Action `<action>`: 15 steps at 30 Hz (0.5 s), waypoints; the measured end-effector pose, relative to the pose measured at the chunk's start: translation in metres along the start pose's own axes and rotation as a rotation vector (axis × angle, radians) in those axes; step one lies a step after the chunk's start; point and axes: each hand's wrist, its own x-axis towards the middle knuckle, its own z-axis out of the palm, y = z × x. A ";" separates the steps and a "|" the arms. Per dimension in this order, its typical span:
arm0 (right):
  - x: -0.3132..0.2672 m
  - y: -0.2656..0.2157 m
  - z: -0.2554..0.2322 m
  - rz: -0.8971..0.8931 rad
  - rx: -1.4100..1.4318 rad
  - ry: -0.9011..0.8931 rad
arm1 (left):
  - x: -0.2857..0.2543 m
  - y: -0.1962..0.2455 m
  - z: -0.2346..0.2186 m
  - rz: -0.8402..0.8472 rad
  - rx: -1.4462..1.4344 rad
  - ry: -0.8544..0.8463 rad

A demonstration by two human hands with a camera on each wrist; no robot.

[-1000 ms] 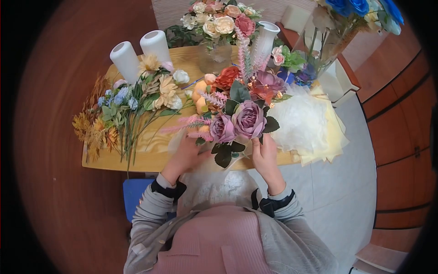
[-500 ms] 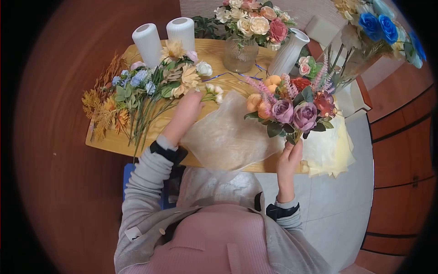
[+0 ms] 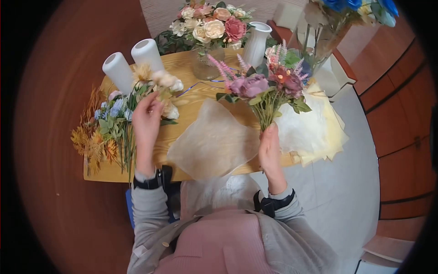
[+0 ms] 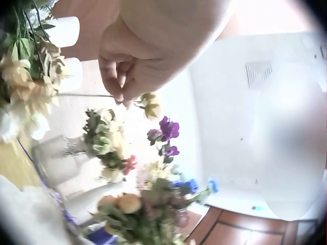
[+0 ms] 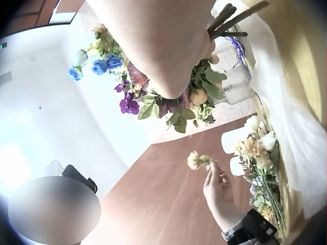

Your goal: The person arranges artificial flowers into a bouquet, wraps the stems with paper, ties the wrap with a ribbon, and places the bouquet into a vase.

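Between its thumb and fingertips my left hand point(image 3: 147, 121) pinches a small pale peach flower point(image 5: 195, 160) by its thin stem. In the head view that hand is over the pile of loose artificial flowers point(image 3: 121, 114) at the table's left. My right hand point(image 3: 270, 150) grips a bouquet point(image 3: 255, 87) by its gathered stems, over the table's front right. Mauve roses, pink sprays and green leaves show in the bouquet. The cut stem ends point(image 5: 232, 20) stick out below the fist in the right wrist view. Between the hands lies a translucent wrapping sheet point(image 3: 212, 137).
White and yellow wrapping sheets point(image 3: 335, 132) are stacked at the table's right. Behind stand two white vases point(image 3: 117, 73), a glass vase point(image 3: 205, 66) of roses, another white vase point(image 3: 257, 43) and a tall vase of blue flowers point(image 3: 351, 5). Blue ribbon point(image 3: 196, 84) lies near the middle.
The left hand left the bouquet, reached into the loose flowers and now lifts a pale flower. The right hand carried the bouquet right, uncovering the wrapping sheet, and tilted its blooms away.
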 end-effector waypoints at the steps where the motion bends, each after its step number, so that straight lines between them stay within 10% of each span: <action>1: 0.001 0.003 0.002 -0.053 0.022 -0.022 | -0.006 0.017 -0.009 -0.126 -0.256 0.022; 8: -0.003 -0.035 0.016 -0.236 0.155 -0.138 | -0.049 0.113 0.012 -0.258 -0.932 -0.031; 15: -0.022 -0.022 0.029 -0.267 0.012 -0.189 | -0.052 0.137 0.045 -0.256 -0.881 -0.155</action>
